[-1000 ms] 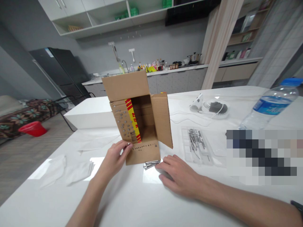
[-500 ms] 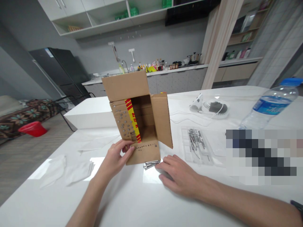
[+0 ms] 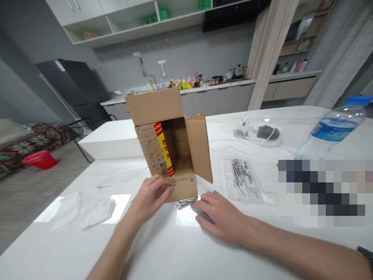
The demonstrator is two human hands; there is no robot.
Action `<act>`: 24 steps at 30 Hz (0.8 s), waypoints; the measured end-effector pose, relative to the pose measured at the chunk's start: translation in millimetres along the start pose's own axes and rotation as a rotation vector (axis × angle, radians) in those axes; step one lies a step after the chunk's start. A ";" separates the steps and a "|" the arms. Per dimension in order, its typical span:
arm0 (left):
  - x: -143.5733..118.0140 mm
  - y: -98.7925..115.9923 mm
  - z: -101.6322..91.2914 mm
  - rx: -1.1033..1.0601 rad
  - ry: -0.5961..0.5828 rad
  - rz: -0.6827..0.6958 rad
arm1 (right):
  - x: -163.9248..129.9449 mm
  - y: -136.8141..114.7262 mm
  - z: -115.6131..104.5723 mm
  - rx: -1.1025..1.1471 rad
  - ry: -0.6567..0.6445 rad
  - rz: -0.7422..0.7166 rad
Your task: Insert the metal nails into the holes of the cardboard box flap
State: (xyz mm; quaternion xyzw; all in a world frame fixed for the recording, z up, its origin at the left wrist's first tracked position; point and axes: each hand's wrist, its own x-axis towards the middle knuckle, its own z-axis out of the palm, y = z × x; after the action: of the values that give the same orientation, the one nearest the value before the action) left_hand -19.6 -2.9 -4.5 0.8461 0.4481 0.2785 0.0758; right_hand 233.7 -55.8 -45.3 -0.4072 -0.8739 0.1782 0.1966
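A cardboard box (image 3: 198,144) stands on the white table with its flaps open, and several grey nail heads dot its left flap. My left hand (image 3: 151,196) is at the lower flap (image 3: 183,190), beside a row of small holes. Its thumb and fingertips are pinched together; anything between them is too small to make out. Below that flap's edge lies a small bunch of metal nails (image 3: 185,203). My right hand (image 3: 218,214) rests on the table, thumb apart from the index finger, with fingertips at the right end of the nails.
A clear plastic case (image 3: 241,181) with several nails sits to the right. Behind it are a white round device (image 3: 265,134) with a cable and a water bottle (image 3: 332,128). White tissues (image 3: 96,213) lie at left, and a white block (image 3: 113,140) stands behind the box's left side.
My left hand has shifted slightly to the right along the lower flap, its fingertips drawing closer together. My right hand, the box and the nails have stayed in place.
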 end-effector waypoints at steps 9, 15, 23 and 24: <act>-2.0 26.7 21.4 0.087 -0.263 0.125 | 0.3 -0.3 -0.1 -0.002 0.011 -0.007; -3.9 24.7 28.8 0.136 -0.340 0.114 | 1.3 1.7 0.7 -0.005 0.002 -0.006; -2.8 24.0 32.2 0.167 -0.318 0.113 | 0.9 1.2 1.7 -0.004 0.005 -0.003; -3.0 24.2 32.2 0.166 -0.315 0.113 | 1.1 1.1 1.6 -0.005 0.005 -0.003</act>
State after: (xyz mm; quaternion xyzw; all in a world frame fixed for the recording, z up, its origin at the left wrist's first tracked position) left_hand 13.8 -15.5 -23.4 0.9064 0.4039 0.1087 0.0593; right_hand 233.0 -54.6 -47.0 -0.4067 -0.8746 0.1748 0.1980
